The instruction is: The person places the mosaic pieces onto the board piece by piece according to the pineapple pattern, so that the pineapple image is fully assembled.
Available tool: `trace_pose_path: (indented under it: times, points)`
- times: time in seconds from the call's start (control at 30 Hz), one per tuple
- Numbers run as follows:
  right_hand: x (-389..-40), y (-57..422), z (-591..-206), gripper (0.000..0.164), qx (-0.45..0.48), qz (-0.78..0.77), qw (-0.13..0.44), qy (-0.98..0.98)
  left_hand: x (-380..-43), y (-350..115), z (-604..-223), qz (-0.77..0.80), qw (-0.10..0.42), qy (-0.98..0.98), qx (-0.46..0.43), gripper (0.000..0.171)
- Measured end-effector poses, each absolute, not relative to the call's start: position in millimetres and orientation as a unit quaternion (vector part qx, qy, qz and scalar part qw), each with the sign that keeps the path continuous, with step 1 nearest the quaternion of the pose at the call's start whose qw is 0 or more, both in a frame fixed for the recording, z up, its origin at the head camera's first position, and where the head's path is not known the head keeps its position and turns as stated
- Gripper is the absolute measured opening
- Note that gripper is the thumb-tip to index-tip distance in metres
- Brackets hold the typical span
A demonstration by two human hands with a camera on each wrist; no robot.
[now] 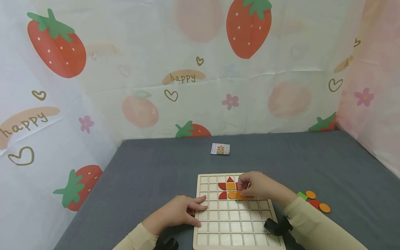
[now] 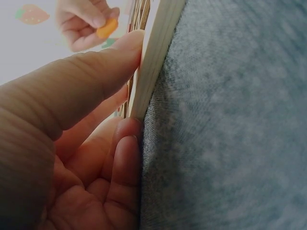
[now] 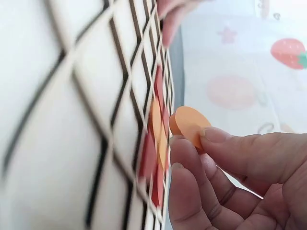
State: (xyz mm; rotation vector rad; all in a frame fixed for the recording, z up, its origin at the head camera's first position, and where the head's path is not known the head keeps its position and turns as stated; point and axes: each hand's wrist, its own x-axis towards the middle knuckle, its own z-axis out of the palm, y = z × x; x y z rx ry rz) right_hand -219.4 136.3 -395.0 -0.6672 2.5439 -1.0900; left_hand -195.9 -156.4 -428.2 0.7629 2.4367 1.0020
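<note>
At the left edge of the board, left hand: fingers loosely spread, thumb and fingertips touching the wood, nothing pinched. Beyond the board's far edge, card with a small printed figure. In the board's upper part, left to right: red pieces, red triangle above orange square, placed disc just below that square. Over the board, just right of the placed disc, the disc, held in a narrow pinch between thumb and fingertips of right hand; perhaps one thick piece, perhaps two stacked, hard to tell at this angle. Right of the board, on the cloth, green piece, spare red piece and spare discs, close together.

Could slip from the pinch, held only by fingertips near the rim. Might knock neighbouring pieces out of their cells, if lowered at a slant or pushed sideways across the board. Could also settle askew on a grid ridge, from too light a steadying touch at the board's left edge.

Round, so no end pointing anywhere and no true long axis; in the right wrist view, broad face tilted against the board's surface rather than parallel to it
</note>
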Motion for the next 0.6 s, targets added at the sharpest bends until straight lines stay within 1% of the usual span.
trace_pose_path:
  times: [0.3, 0.6]
  points:
    - [-218, 98, -404, 0.015, -0.247, -0.369, 0.147, 0.884, -194, -156, -426, 0.352, 0.196, 0.872, 0.277, 0.053]
    - [-217, 84, -405, 0.017, -0.248, -0.333, 0.136, 0.9, -193, -155, -425, 0.352, 0.191, 0.871, 0.284, 0.054]
